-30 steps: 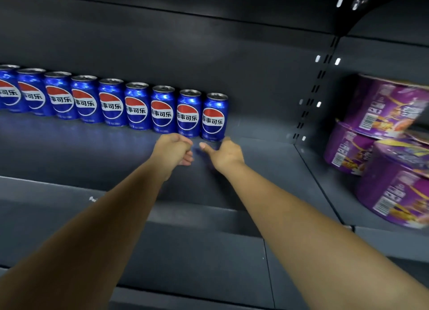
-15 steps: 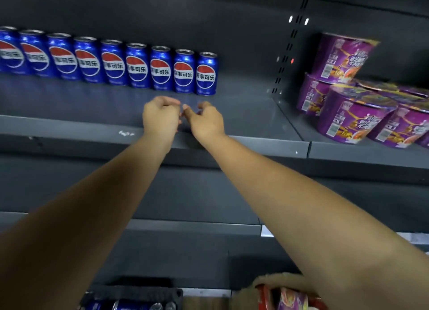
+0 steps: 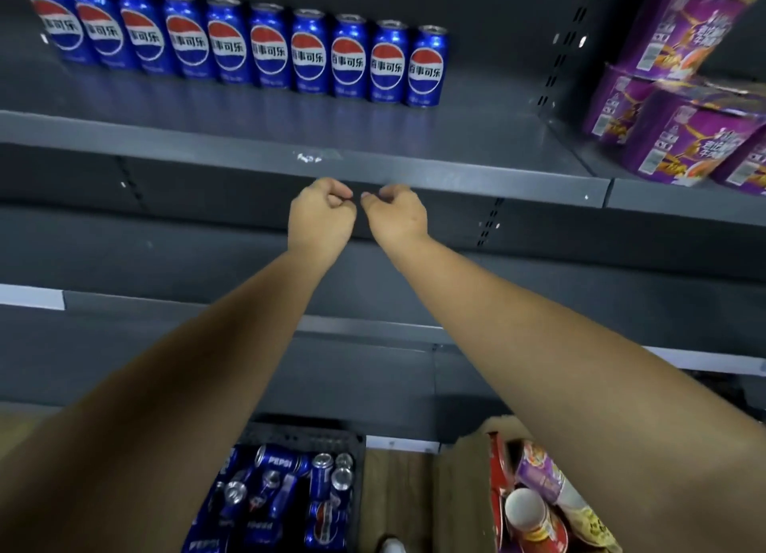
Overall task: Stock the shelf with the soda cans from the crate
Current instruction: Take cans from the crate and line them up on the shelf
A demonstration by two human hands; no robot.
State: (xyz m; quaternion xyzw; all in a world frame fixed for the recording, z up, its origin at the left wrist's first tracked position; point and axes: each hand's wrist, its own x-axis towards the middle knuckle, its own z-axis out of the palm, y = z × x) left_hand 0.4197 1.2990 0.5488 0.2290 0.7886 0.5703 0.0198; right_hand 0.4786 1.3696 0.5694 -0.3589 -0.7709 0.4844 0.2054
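Our left hand is fisted, our right hand loosely curled, both empty, beneath the grey metal shelf. Blue soda cans line it at eleven o'clock; more lie in the black crate at six.

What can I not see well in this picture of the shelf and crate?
Head view:
Crate: the left forearm covers its left side and the bottom edge cuts it, so its cans cannot be counted.
Pepsi can row: may continue past the left edge.
Purple bowls: cut by the right edge; small print blurred.
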